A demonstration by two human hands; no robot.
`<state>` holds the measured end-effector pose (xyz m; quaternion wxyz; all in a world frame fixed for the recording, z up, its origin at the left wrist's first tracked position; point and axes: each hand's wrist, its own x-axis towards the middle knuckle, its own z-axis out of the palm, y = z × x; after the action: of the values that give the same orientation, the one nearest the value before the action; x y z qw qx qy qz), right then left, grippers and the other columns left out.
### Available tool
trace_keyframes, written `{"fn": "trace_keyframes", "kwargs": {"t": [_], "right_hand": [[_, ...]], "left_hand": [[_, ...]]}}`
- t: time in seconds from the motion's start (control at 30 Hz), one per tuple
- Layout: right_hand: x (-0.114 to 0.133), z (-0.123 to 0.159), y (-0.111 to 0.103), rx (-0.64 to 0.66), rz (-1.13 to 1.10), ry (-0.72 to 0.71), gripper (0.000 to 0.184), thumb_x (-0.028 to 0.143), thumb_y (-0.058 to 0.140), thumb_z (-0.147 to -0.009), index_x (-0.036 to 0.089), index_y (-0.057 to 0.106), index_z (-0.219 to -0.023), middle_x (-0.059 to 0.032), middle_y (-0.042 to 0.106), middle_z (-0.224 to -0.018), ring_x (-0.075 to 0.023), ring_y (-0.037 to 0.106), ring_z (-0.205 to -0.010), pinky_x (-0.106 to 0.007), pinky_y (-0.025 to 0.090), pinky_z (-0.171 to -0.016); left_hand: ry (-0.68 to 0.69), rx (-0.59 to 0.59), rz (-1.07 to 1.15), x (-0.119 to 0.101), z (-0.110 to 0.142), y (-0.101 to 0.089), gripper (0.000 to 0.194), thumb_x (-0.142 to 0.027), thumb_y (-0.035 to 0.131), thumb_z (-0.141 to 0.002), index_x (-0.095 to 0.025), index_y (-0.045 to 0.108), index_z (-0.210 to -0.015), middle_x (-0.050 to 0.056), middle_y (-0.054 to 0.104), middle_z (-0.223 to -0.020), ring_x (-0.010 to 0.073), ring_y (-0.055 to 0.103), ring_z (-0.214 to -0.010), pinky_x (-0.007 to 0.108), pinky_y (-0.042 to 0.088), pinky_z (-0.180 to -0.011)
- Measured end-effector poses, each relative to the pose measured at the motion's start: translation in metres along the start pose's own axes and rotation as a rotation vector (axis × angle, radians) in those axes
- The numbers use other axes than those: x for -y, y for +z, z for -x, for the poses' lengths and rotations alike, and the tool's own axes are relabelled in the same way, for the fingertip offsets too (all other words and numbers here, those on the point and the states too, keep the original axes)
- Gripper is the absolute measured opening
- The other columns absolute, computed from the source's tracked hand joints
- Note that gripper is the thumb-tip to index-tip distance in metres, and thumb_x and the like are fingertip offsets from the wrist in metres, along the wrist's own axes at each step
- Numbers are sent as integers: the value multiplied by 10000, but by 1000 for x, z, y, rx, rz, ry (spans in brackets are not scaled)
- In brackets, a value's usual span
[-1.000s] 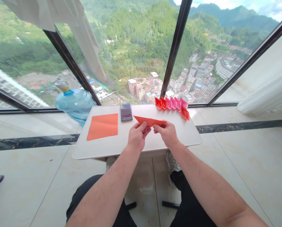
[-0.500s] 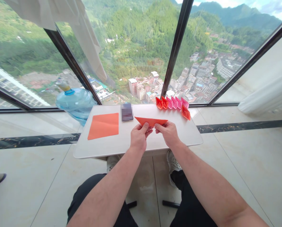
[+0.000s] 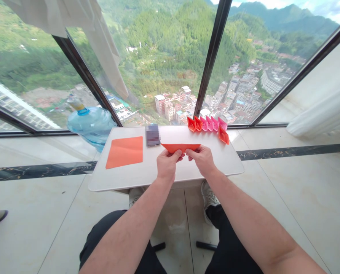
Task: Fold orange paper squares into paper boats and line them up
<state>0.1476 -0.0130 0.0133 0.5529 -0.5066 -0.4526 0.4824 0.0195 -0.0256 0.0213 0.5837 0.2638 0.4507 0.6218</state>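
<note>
Tabletop [image 3: 121, 178] | 2 hands [image 3: 166, 164] [image 3: 203, 159] pinching 1 folded paper [image 3: 181, 147] | 1 sheet [image 3: 125, 152] | 7 origamis [image 3: 209, 125]

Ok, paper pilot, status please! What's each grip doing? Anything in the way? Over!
Left grip, right grip: both pinching folded orange paper. Paper: long straight edge up, about level. Possibly in the way: dark phone-like slab near its left end.
</note>
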Motion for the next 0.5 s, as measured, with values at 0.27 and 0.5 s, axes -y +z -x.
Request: {"fn": "trace_keyframes", "kwargs": {"t": [0.27, 0.5], "right_hand": [[-1, 1, -1, 121, -79, 69, 250, 368, 821, -657, 148, 730, -733, -26, 669, -634, -128, 550, -546, -281, 474, -531], [9, -6, -13, 220, -41, -8, 224, 357, 822, -675, 153, 748, -729, -11, 652, -588, -116, 513, -490, -277, 426, -492]], "left_hand": [[1, -12, 10, 3, 2, -1, 325, -262, 872, -571, -111, 727, -819, 56, 729, -728, 167, 674, -648, 326, 539, -676], [3, 68, -8, -4, 5, -4, 338, -306, 883, -585, -129, 735, -832, 63, 745, -775, 187, 698, -695, 367, 568, -740]]}}
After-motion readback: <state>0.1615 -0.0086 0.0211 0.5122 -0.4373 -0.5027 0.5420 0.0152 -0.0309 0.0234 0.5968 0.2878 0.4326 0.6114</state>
